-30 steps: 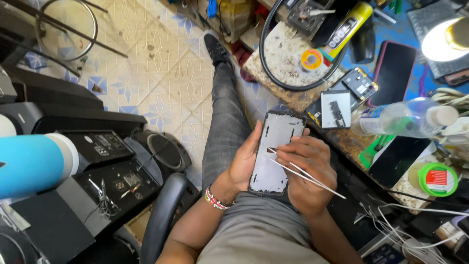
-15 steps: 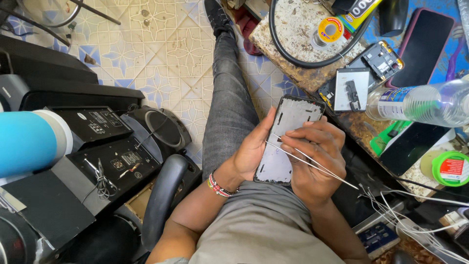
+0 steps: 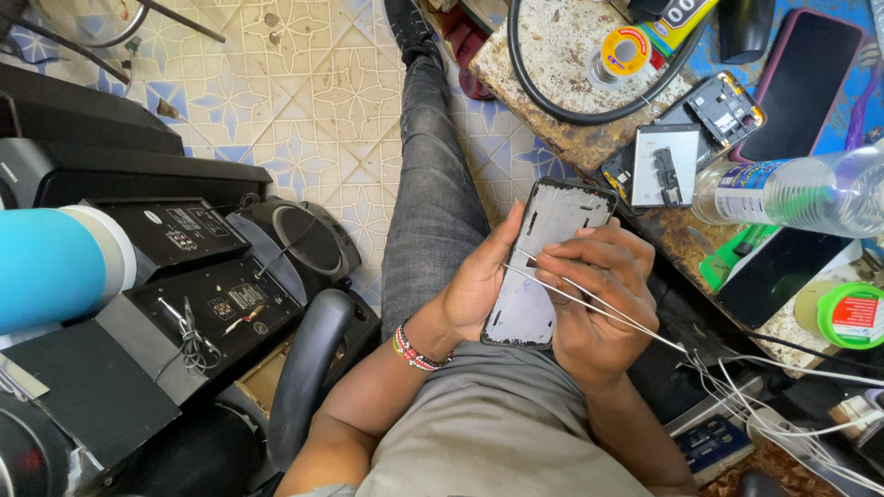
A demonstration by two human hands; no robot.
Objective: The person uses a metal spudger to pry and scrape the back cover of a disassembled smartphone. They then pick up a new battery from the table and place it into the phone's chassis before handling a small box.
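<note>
head view: left hand (image 3: 474,285) grips phone frame (image 3: 543,267) angled up-right; right hand (image 3: 594,294) pinches tweezers (image 3: 589,299).

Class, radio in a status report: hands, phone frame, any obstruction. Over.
Left hand grips phone frame over lap. Right hand pinches tweezers, tips on frame. Nothing covers the frame but the fingers.

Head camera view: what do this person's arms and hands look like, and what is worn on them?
Both forearms are bare, with no sleeves reaching them and no gloves. The left hand has a beaded bracelet at the wrist, in red, white, green and black bands. The right hand shows no ring, watch or band. A grey shirt covers the torso.
</note>
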